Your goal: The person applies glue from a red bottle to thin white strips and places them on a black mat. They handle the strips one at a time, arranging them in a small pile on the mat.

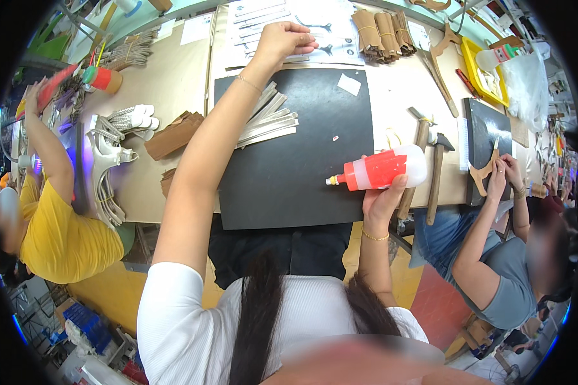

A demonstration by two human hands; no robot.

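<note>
Near the worktop's left edge, by a person in a yellow shirt (58,237), an orange and green squeeze bottle (103,78) lies on its side; what is in it cannot be told. Just right of it, toward the front-left part of the worktop (173,83), pale shoe straps (109,160) lie in a heap beside a brown paper stack (173,135). The left hand (282,42) reaches out to the far edge, palm down with fingers close together, pressing on white printed sheets (289,25) that carry dark outline shapes. Under that forearm, a fan of grey strips (270,122) rests on the far-left corner of a black mat (302,147), which covers the middle of the worktop up to its near edge. Behind the mat, brown bundles (379,32) tied with bands stand along the far edge. The right hand (382,199) grips a squeeze bottle (382,170) from below, fingers wrapped round its body; the bottle is held sideways just above the mat's near-right corner, its small yellowish nozzle pointing left. It is translucent white with a broad red label and red cap end, and how full it is cannot be seen. To its right two hammers (433,173) lie along the worktop. In the far-right corner a yellow tray (475,67) holds small pale pieces, a bottle lying across its rim.
</note>
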